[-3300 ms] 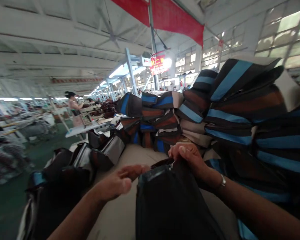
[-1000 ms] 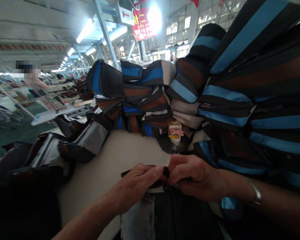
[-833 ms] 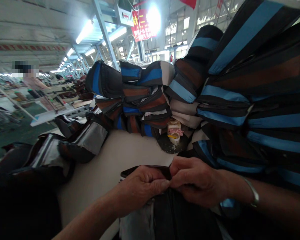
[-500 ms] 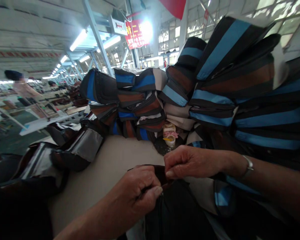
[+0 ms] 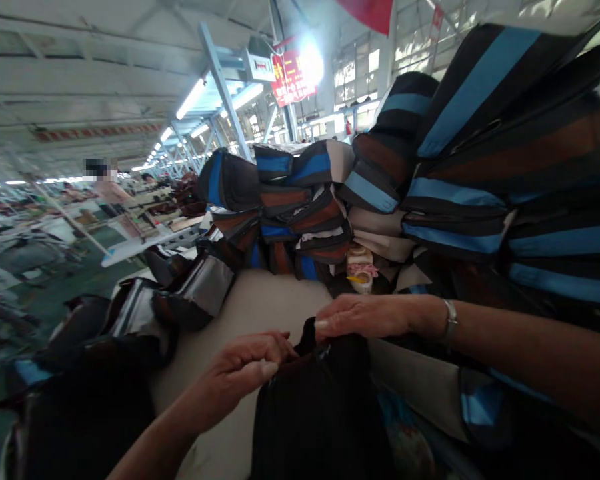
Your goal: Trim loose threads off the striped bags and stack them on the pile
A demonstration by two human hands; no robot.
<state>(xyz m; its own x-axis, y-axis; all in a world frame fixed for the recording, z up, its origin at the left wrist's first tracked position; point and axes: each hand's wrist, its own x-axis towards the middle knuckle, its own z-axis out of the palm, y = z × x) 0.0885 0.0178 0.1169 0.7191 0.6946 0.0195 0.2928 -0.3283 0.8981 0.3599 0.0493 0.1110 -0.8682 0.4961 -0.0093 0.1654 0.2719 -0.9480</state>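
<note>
Our left hand (image 5: pixel 237 363) has moved left, so our two hands are farther apart than they were a moment ago. The black bag (image 5: pixel 320 413) is in front of us, near the middle, with its top end up between our hands. Our right hand (image 5: pixel 370 317) pinches the top edge of the bag, with the thumb on our side and the fingers bent over it. Our left thumb and fingers are close together at the bag's left top corner, but we cannot tell if they pinch it. We have a silver bracelet (image 5: pixel 451 317) on our right wrist.

Under the bag we see a pale table (image 5: pixel 275 293). Past our right hand is a small jar (image 5: pixel 363 257) with something pink and yellow by it. Striped bags (image 5: pixel 460 227), blue, black and brown, are heaped high on the far side and the right. On the left we see bags with shiny grey sides (image 5: pixel 207 287), lying in a row. Far off to the left, a person (image 5: pixel 111 192) is by a white table (image 5: pixel 145 245).
</note>
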